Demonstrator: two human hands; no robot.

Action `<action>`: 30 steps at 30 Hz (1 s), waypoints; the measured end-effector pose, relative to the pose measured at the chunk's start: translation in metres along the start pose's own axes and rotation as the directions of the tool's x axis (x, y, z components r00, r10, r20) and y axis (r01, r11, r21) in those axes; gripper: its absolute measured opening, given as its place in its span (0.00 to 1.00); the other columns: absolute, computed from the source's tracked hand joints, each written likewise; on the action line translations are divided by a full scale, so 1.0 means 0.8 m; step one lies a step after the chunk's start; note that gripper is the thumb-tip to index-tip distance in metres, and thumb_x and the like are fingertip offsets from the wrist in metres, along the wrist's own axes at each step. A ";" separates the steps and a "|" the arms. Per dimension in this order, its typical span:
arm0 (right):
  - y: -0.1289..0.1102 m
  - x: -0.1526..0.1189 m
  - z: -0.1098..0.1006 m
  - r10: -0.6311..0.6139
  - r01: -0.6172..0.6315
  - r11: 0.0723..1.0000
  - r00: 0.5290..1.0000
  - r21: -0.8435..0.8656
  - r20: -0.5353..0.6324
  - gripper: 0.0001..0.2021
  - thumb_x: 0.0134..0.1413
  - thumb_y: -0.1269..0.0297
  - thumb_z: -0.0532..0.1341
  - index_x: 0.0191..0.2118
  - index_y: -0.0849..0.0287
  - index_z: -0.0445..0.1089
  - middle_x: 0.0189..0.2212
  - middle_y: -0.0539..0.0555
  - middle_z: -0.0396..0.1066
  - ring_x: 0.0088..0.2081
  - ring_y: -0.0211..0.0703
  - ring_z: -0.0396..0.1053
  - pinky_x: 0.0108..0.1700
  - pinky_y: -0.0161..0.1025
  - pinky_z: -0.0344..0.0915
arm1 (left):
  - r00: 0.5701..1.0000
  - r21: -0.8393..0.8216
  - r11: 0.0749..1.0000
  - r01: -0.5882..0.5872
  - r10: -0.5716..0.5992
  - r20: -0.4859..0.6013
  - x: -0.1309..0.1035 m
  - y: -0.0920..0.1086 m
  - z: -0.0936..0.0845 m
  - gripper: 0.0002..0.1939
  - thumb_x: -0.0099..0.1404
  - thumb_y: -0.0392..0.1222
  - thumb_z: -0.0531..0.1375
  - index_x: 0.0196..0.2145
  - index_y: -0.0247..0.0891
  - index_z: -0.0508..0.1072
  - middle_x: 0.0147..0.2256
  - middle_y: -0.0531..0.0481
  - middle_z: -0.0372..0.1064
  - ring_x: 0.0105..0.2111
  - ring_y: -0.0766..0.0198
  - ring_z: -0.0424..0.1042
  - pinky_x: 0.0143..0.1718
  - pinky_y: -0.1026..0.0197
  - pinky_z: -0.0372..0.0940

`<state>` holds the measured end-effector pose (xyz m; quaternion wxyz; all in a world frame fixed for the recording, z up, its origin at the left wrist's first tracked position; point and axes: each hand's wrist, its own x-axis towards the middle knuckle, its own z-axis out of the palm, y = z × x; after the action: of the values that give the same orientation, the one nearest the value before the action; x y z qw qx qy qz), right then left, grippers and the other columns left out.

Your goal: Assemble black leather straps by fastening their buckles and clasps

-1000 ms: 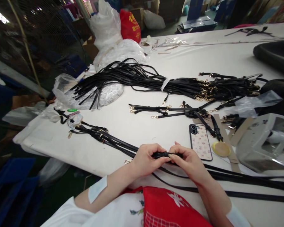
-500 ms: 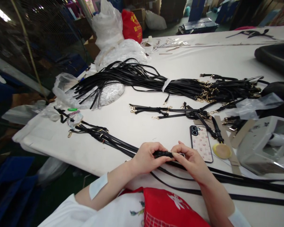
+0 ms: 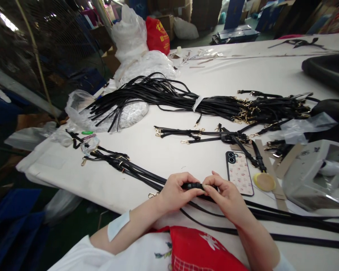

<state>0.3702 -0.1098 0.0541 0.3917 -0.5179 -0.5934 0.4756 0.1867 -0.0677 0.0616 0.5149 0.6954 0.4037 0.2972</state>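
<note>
Between my two hands, close to the table's front edge, is a black strap with a folded, looped part. My left hand pinches it from the left with thumb and fingers. From the right, the thumb and fingertips of my right hand close on the same strap, almost touching the left fingertips. Small details of the loop are hidden by my fingers. A gold snap hook shows beside my left wrist. Further black straps run under my hands, from the left of the table towards the right edge.
A large tied bundle of black straps with gold hooks lies across the white table. Beyond my right hand are a phone, a round yellow-rimmed piece and a pale plastic machine. Plastic bags stand at the back left.
Both hands keep their pinch on the strap, with only slight finger movement. The snap hook by my left wrist shows more fully. The whole view has shifted slightly.
</note>
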 end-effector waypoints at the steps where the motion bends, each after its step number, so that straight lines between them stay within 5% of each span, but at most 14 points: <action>1: 0.000 -0.001 0.000 -0.007 0.007 1.000 1.000 -0.004 -0.013 0.10 0.60 0.61 0.58 0.28 0.56 0.67 0.24 0.45 0.68 0.30 0.37 0.66 0.67 0.52 0.42 | 1.000 -0.018 1.000 -0.002 0.002 -0.010 -0.001 0.001 0.000 0.11 0.58 0.45 0.67 0.32 0.34 0.76 0.29 0.49 0.77 0.28 0.66 0.73 0.31 0.66 0.66; 11: 0.005 -0.003 0.005 -0.042 0.046 0.994 0.998 0.101 -0.047 0.10 0.60 0.61 0.57 0.28 0.56 0.64 0.23 0.44 0.64 0.27 0.35 0.63 0.67 0.51 0.46 | 0.999 0.118 0.992 -0.038 0.037 0.009 0.002 0.009 0.006 0.13 0.59 0.49 0.66 0.31 0.34 0.75 0.27 0.50 0.75 0.24 0.68 0.68 0.26 0.67 0.61; 16: 0.000 -0.005 -0.004 -0.208 0.187 0.953 0.976 -0.239 -0.065 0.03 0.59 0.64 0.57 0.37 0.55 0.66 0.33 0.49 0.71 0.38 0.43 0.70 0.66 0.56 0.45 | 0.986 0.214 0.975 -0.052 0.016 0.169 0.013 0.018 -0.013 0.10 0.60 0.45 0.63 0.35 0.36 0.75 0.29 0.51 0.74 0.26 0.67 0.67 0.27 0.66 0.60; 21: -0.008 -0.008 0.005 -0.377 0.299 0.809 0.924 -0.506 -0.057 0.17 0.55 0.63 0.63 0.50 0.52 0.65 0.41 0.53 0.74 0.44 0.48 0.71 0.65 0.58 0.42 | 0.969 0.120 0.988 -0.097 0.066 0.239 0.007 0.027 -0.025 0.09 0.66 0.40 0.53 0.44 0.37 0.64 0.34 0.49 0.73 0.31 0.64 0.68 0.35 0.62 0.63; 26: -0.008 -0.007 0.012 -0.451 0.323 0.758 0.887 -0.567 -0.097 0.07 0.58 0.67 0.61 0.42 0.51 0.69 0.34 0.49 0.76 0.39 0.45 0.72 0.64 0.57 0.43 | 0.991 0.165 0.986 -0.035 0.014 0.130 0.004 0.026 -0.017 0.19 0.73 0.49 0.43 0.30 0.38 0.63 0.25 0.54 0.62 0.26 0.66 0.62 0.30 0.63 0.59; 30: -0.003 -0.009 0.011 -0.465 0.319 0.734 0.879 -0.600 -0.101 0.07 0.57 0.69 0.60 0.41 0.52 0.71 0.31 0.49 0.75 0.37 0.44 0.71 0.64 0.56 0.44 | 0.988 0.420 0.904 -0.084 0.020 0.154 0.007 0.024 -0.010 0.21 0.66 0.52 0.57 0.21 0.38 0.59 0.22 0.55 0.58 0.25 0.67 0.58 0.28 0.63 0.54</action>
<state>0.3626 -0.1181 0.0546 0.3821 -0.5265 -0.7506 0.1160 0.1876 -0.0614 0.0822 0.3712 0.8212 0.4012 0.1639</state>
